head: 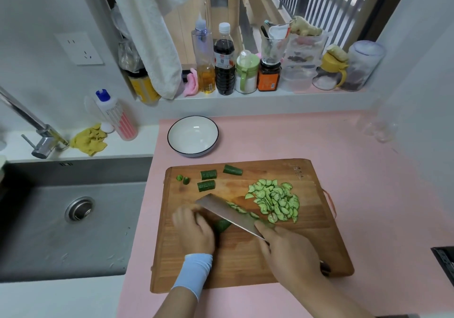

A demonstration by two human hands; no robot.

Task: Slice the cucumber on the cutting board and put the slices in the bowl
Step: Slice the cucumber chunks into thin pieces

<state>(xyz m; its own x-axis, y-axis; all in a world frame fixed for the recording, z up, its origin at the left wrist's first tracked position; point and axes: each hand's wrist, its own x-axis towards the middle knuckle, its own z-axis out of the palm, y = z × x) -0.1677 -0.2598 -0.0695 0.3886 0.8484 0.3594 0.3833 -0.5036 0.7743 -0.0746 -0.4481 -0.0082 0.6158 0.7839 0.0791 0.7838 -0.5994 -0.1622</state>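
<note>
Green cucumber stub (222, 225) is lying on the wooden cutting board (245, 266) under my curled left hand (194, 230), right hand (291, 256) gripping the broad steel knife (227, 212); one slip could be nicking me.

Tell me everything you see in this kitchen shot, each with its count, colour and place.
cutting board: 1, brown wood, on the pink counter
cucumber slices: a pile, pale green, board's right half
cucumber chunks: 3, dark green, board's far left
cucumber ends: 2, green, board's far-left corner
knife: 1, steel, across the board's middle
cucumber piece: 1, dark green, left of the knife
bowl: 1, white with a dark rim, behind the board
sink: 1, grey, left
tap: 1, silver, behind the sink
cloth: 1, yellow, beside the tap
bottles and jars: several, mixed, windowsill
left hand: 1, blue cuff, holds the cucumber piece
right hand: 1, grips the knife
</note>
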